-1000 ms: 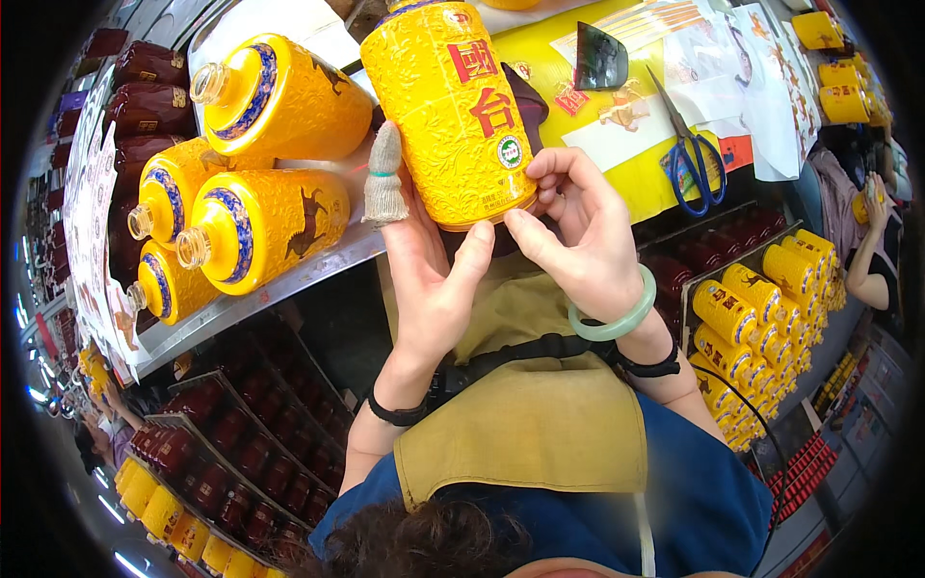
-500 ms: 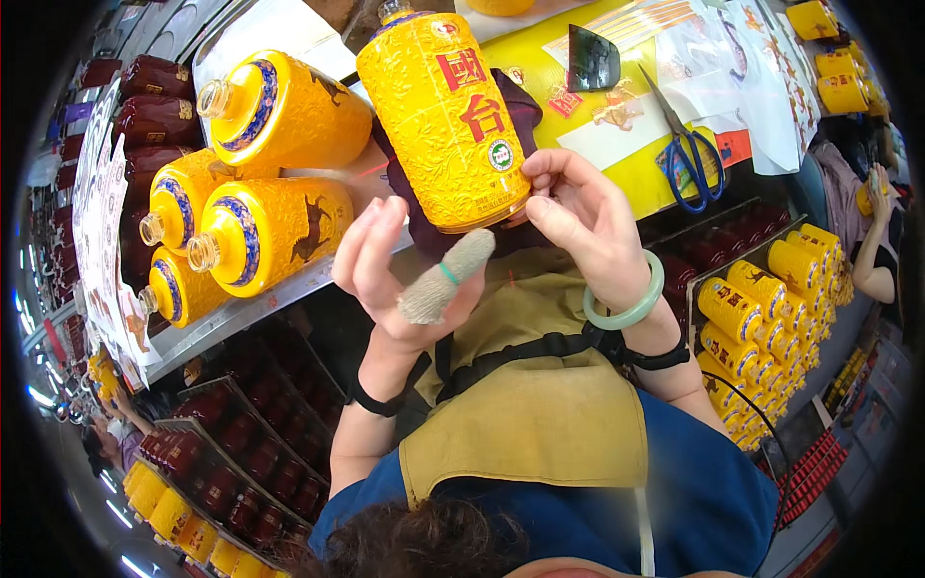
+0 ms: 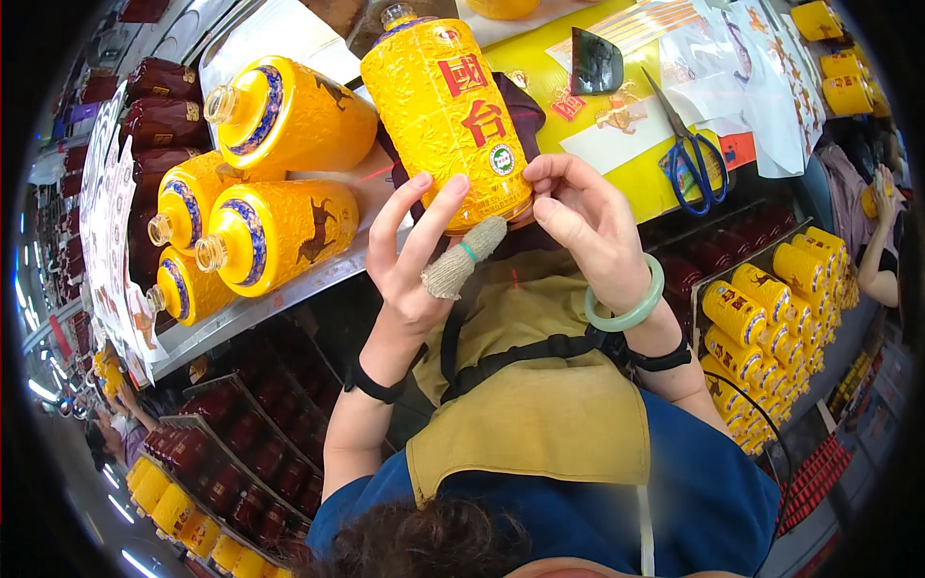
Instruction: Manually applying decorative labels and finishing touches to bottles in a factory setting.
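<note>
A yellow bottle [image 3: 434,106] with raised patterning, red characters and a small green round label lies on a dark purple cloth [image 3: 520,111], its glass neck away from me. My left hand [image 3: 414,246] is open at the bottle's base, its bare fingers stretched over the lower face. Its thumb wears a grey knitted finger cover [image 3: 464,258] with a green band, close to the base's edge. My right hand [image 3: 593,222], with a pale green bangle on the wrist, has thumb and forefinger pinched at the base's right edge. What lies between those fingertips is too small to make out.
Several yellow bottles [image 3: 284,231] with blue collars lie at the left of the table. Right of my bottle are blue-handled scissors [image 3: 696,173], a dark glossy piece [image 3: 595,63], and decal sheets [image 3: 718,87] on a yellow mat. Racks of yellow bottles [image 3: 752,332] stand at right.
My left hand has moved right and up, bringing its fingers over the bottle's lower face. The right hand still pinches at the base's edge.
</note>
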Demonstrator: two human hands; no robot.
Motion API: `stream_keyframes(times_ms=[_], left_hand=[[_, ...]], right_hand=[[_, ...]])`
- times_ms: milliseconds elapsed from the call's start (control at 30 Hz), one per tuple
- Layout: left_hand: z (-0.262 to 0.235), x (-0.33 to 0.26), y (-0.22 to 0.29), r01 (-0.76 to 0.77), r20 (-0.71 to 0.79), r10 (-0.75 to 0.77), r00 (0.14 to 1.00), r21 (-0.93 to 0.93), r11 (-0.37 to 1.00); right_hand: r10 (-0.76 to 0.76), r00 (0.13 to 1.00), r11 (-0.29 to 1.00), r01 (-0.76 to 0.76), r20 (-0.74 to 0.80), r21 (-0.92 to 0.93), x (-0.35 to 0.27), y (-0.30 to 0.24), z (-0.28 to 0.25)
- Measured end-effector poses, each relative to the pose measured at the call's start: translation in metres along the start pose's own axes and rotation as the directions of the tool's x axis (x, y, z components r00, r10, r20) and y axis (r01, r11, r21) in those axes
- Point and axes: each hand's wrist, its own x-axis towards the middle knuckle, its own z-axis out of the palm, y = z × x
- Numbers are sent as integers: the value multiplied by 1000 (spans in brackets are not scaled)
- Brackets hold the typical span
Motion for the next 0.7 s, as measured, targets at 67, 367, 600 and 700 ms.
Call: stream_keyframes(times_ms=[67,367,600,700], left_hand=[[0,-1,2,10,0,-10,1000,5,1000],[-2,0,10,86,-62,-93,994,-114,990],[-3,-2,15,262,-101,-300,949,-279,924],[1,-3,17,431,28,-487,873,-511,743]], right_hand=[[-16,1000,1000,16,2,-10,-1,0,2],[-84,996,992,81,-31,-92,-2,4,4],[-138,989,984,132,-49,-117,-2,13,10],[-153,987,982,145,-54,-120,0,17,12]])
